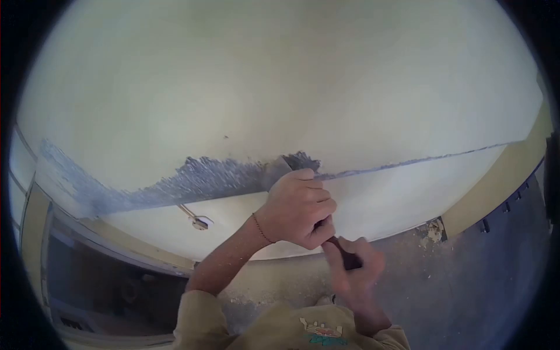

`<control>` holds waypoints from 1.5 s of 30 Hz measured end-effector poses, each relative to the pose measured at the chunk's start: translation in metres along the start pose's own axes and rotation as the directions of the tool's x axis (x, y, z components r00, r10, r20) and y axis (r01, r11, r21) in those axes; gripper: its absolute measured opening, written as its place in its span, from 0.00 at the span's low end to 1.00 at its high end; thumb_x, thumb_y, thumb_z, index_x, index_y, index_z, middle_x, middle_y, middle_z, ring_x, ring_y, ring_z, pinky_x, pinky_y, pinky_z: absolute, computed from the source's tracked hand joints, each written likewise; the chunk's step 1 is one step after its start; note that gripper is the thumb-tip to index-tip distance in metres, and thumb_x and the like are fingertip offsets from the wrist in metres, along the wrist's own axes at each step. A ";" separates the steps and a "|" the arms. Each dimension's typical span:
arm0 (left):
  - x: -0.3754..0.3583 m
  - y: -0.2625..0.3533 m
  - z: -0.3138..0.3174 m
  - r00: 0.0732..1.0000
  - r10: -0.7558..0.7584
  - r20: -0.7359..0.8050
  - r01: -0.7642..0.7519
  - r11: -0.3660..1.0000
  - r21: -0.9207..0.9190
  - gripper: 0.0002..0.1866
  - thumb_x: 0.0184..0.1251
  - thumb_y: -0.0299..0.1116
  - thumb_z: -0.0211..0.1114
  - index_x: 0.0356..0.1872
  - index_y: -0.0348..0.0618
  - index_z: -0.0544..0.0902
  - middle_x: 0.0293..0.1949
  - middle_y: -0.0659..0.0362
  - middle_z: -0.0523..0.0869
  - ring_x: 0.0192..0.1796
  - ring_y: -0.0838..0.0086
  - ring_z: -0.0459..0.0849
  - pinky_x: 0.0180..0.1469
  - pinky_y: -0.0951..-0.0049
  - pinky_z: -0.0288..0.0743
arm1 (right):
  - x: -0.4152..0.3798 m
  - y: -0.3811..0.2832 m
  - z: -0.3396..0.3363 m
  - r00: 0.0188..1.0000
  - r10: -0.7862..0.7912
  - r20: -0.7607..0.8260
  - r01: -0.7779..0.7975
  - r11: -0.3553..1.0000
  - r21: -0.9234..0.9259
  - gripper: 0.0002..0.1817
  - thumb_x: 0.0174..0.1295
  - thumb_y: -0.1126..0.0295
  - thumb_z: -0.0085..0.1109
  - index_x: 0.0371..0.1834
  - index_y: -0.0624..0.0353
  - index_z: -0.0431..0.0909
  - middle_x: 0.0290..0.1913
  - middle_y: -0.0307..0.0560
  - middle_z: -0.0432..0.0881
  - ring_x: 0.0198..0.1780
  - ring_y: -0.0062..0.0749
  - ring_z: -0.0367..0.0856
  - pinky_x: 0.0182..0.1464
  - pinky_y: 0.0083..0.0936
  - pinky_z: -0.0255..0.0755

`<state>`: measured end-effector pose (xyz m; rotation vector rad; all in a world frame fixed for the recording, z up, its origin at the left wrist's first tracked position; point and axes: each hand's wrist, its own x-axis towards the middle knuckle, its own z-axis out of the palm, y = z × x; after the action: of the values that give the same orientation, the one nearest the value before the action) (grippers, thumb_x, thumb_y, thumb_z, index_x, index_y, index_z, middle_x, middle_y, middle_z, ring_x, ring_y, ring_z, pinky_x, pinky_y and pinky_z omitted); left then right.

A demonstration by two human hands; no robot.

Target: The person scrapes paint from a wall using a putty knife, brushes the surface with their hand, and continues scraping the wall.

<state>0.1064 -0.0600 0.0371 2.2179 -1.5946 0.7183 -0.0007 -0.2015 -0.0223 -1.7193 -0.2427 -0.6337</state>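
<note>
Both my hands are closed around a scraper with a dark reddish-brown handle (349,259). My left hand (300,207) grips it nearer the blade, close against the cream painted surface (326,81). The right hand (357,269), slightly blurred, wraps the handle's lower end. Part of a flat greyish blade (275,173) shows beside my left knuckles; its tip is partly hidden. Around it, a rough grey-blue patch (219,177) with a ragged upper border is exposed through the cream coating. A thin grey line runs from there to the right along the edge.
Below the edge, a pale lower surface (385,198) drops to a grey floor (408,286) with scattered debris. A small metal fitting (200,222) sits at left. A dark framed opening (111,274) is at lower left. A yellowish panel (484,192) stands at right.
</note>
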 end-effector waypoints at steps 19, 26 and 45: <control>-0.001 0.007 0.002 0.999 -0.037 -0.005 0.036 0.999 -0.033 0.11 0.30 0.32 0.61 0.11 0.48 0.65 0.12 0.60 0.67 0.18 0.64 0.70 0.26 0.65 0.61 | -0.002 -0.014 -0.002 0.997 0.068 -0.023 -0.066 0.996 0.063 0.11 0.56 0.79 0.68 0.25 0.65 0.73 0.17 0.45 0.75 0.21 0.12 0.67 0.21 0.19 0.64; -0.001 0.000 -0.017 0.999 -0.037 -0.016 0.037 0.998 0.056 0.11 0.32 0.32 0.62 0.11 0.47 0.66 0.12 0.60 0.67 0.18 0.63 0.70 0.27 0.65 0.60 | -0.010 -0.002 0.013 0.999 0.044 -0.019 -0.041 0.985 0.165 0.11 0.58 0.78 0.67 0.25 0.66 0.73 0.17 0.45 0.75 0.23 0.11 0.67 0.21 0.18 0.64; -0.004 0.005 -0.016 0.998 -0.067 0.018 0.067 0.998 -0.005 0.11 0.34 0.34 0.61 0.09 0.47 0.65 0.10 0.59 0.69 0.17 0.64 0.70 0.29 0.67 0.62 | -0.022 -0.010 0.001 0.994 0.102 0.024 -0.105 0.986 0.129 0.06 0.57 0.80 0.67 0.29 0.66 0.77 0.18 0.44 0.77 0.22 0.12 0.69 0.22 0.18 0.65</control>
<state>0.0973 -0.0497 0.0474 2.2680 -1.5207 0.6767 -0.0231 -0.1944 -0.0255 -1.6013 -0.2011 -0.5159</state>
